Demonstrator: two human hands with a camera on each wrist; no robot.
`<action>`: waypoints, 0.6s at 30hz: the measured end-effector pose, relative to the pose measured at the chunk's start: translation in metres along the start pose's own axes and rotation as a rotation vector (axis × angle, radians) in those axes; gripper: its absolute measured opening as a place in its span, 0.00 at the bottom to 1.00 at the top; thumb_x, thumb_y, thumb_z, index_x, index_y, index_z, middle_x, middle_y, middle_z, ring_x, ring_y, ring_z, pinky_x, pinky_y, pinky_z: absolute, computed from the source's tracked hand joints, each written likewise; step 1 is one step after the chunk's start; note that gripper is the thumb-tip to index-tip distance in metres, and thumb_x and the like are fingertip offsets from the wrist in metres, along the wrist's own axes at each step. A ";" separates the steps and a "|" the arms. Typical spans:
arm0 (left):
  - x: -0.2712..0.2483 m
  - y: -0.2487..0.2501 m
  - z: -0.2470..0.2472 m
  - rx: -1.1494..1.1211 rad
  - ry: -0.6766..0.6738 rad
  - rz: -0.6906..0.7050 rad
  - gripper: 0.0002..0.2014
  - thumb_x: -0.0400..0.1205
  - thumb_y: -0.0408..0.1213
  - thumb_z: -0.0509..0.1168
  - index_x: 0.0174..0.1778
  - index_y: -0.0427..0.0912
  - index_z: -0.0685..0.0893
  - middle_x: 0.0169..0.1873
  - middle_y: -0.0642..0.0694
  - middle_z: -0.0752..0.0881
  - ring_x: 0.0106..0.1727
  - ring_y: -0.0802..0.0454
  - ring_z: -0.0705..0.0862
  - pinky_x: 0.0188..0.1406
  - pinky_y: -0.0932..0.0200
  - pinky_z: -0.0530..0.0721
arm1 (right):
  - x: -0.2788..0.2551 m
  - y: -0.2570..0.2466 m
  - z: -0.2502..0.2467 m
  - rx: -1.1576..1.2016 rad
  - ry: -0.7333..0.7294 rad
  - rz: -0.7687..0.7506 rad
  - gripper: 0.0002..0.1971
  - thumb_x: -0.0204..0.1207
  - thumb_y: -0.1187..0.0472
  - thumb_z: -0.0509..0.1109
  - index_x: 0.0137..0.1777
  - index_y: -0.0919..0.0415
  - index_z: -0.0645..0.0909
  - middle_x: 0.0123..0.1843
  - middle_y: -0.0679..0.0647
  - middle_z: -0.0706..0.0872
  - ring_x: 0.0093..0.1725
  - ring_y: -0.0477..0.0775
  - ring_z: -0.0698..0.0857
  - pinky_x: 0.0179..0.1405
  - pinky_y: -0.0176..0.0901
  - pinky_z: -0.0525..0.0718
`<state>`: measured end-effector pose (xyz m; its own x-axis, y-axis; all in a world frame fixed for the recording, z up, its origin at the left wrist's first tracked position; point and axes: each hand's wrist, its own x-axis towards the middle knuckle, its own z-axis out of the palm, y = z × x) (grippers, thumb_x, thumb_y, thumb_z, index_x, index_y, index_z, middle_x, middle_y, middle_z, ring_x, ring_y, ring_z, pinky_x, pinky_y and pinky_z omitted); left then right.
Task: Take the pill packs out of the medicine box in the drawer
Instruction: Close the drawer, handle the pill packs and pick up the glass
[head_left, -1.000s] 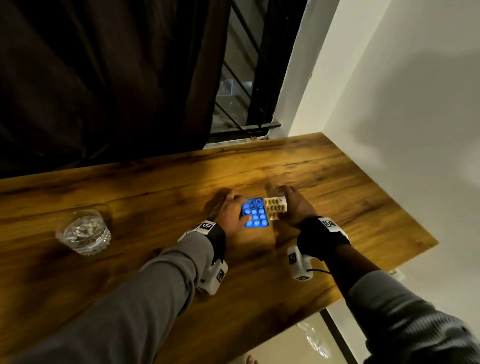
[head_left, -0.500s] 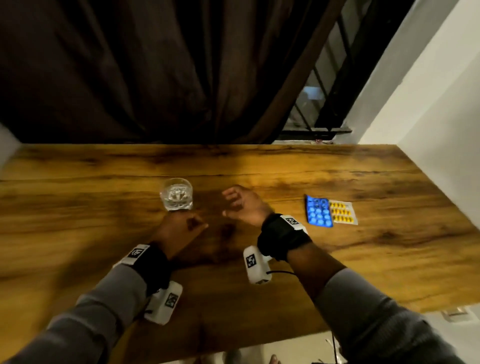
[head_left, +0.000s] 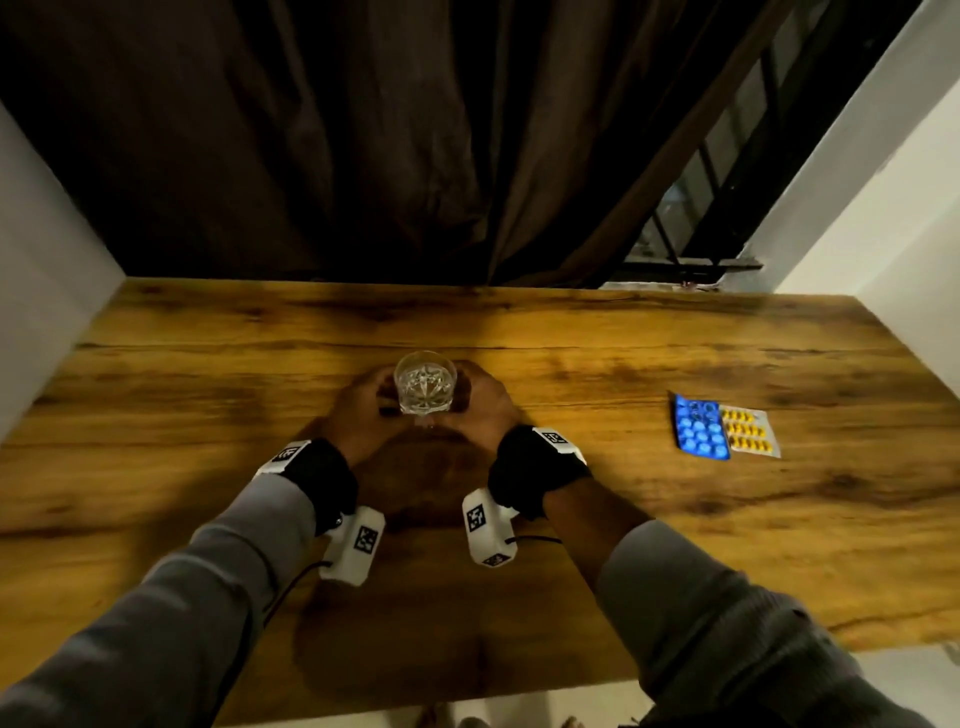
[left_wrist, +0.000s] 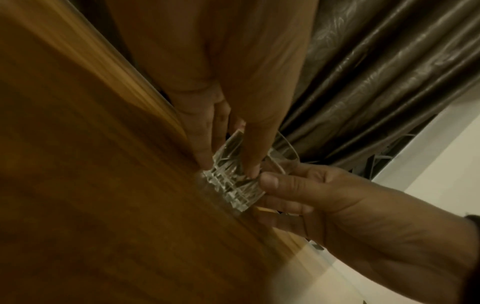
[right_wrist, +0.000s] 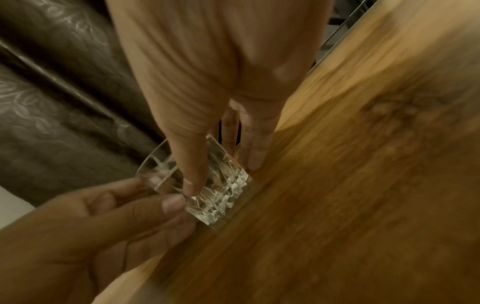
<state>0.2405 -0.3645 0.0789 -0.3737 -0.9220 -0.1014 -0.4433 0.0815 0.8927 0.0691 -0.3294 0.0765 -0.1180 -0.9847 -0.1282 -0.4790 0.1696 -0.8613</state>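
Two pill packs lie flat side by side on the wooden table (head_left: 571, 545) at the right: a blue blister pack (head_left: 698, 434) and a yellow blister pack (head_left: 748, 435). Neither hand is near them. Both hands are at the table's middle, wrapped around a cut-glass tumbler (head_left: 425, 388) that stands on the wood. My left hand (head_left: 376, 405) grips its left side and my right hand (head_left: 472, 402) grips its right side. The wrist views show the thumbs and fingers curled on the tumbler (left_wrist: 233, 179) (right_wrist: 215, 191). No drawer or medicine box is in view.
A dark curtain (head_left: 389, 156) hangs behind the table's far edge, with a barred window (head_left: 691, 223) at the back right. White walls close in on both sides. The table's near edge runs just below my forearms.
The pill packs were let go and now lie at the right. Both hands travelled left to the tumbler and closed around it; half a second ago they hovered short of it.
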 end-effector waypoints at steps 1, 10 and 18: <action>0.001 0.004 0.002 0.013 -0.003 0.022 0.33 0.68 0.32 0.78 0.68 0.41 0.74 0.61 0.43 0.83 0.58 0.46 0.83 0.55 0.52 0.83 | -0.001 0.001 -0.001 0.012 0.007 0.000 0.37 0.59 0.55 0.85 0.69 0.57 0.74 0.63 0.53 0.85 0.63 0.52 0.83 0.62 0.46 0.83; 0.026 0.028 0.050 0.049 -0.071 0.118 0.35 0.58 0.35 0.84 0.61 0.37 0.80 0.53 0.39 0.88 0.49 0.41 0.88 0.49 0.41 0.88 | -0.023 0.030 -0.050 0.067 0.106 0.047 0.33 0.55 0.55 0.86 0.62 0.49 0.77 0.57 0.48 0.88 0.58 0.49 0.86 0.61 0.52 0.85; 0.052 0.068 0.132 -0.007 -0.254 0.157 0.34 0.59 0.29 0.83 0.61 0.35 0.79 0.50 0.38 0.87 0.47 0.44 0.87 0.42 0.58 0.86 | -0.052 0.069 -0.119 0.058 0.269 0.112 0.35 0.54 0.57 0.87 0.63 0.56 0.80 0.58 0.52 0.89 0.59 0.50 0.86 0.62 0.51 0.85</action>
<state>0.0835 -0.3565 0.0767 -0.6298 -0.7738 -0.0678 -0.3587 0.2123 0.9090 -0.0618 -0.2612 0.0822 -0.3973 -0.9127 -0.0957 -0.4003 0.2661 -0.8769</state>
